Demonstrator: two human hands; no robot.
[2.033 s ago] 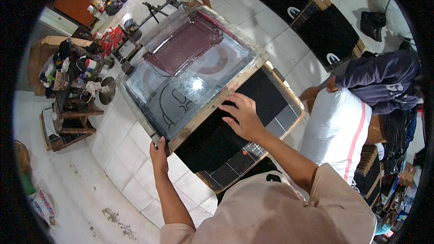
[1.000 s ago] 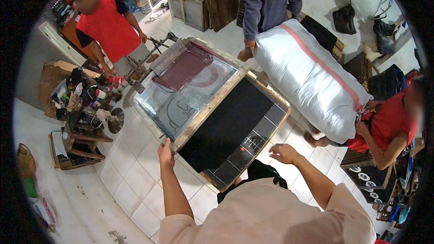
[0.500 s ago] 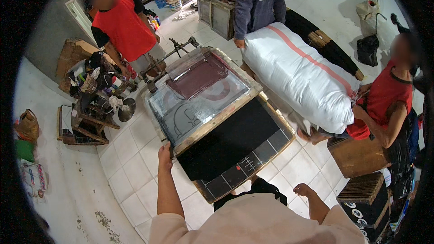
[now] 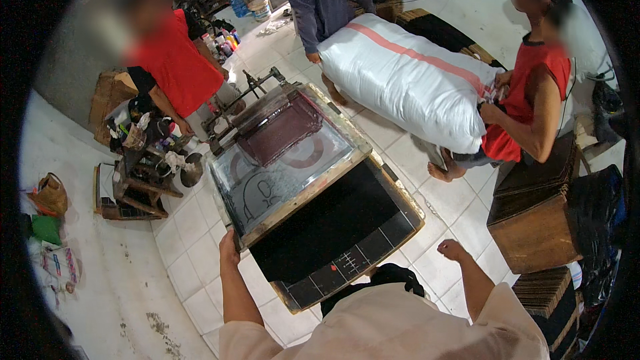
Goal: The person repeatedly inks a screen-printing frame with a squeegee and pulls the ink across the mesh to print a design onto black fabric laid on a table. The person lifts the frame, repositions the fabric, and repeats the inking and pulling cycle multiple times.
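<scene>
My left hand is closed on the near left corner of a wooden screen printing frame. Its mesh carries a cartoon outline, and a patch of dark red ink lies toward the far end. The frame rests over a board with a black cloth panel stretched across it, and the board's near edge shows white ruled lines. My right hand hangs over the floor to the right of the board, touching nothing. Its fingers are curled in, and nothing shows in them.
Two people carry a big white sack beyond the board on the right. Another person in red stands by a cluttered stand at the far left. On the right are a cardboard box and stacked dark panels. White tiles cover the floor.
The white sack and its two carriers have shifted left in the view. The person at far left leans more. My left hand stays on the frame; my right has risen slightly.
</scene>
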